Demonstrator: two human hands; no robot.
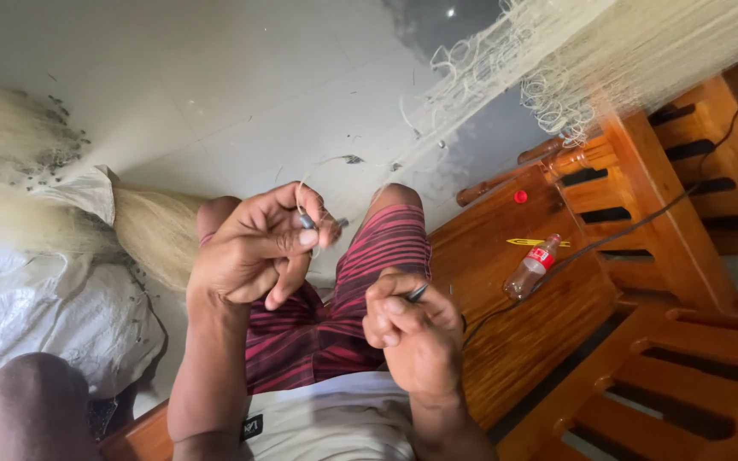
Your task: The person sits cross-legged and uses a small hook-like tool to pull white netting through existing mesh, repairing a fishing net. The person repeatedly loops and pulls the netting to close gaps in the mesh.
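Observation:
My left hand [254, 248] is raised in front of my knees and pinches a small grey sinker [307, 221] together with a thin pale line [301, 192] that loops up from the fingers. Lower and to the right, my right hand [412, 329] is closed around a thin dark tool [418, 293], whose tip pokes out between thumb and forefinger. Both hands hover over my lap in red-and-black striped shorts [360, 282]. A pale fishing net [557, 60] hangs at the upper right, with loose loops along its edge.
I sit on a polished wooden bench [514, 324] with slatted arms. On it lie a small plastic bottle with a red label [533, 266], a red cap [520, 196], a yellow strip and a black cable. More bundled net and a white sack [36, 307] lie left on the tiled floor.

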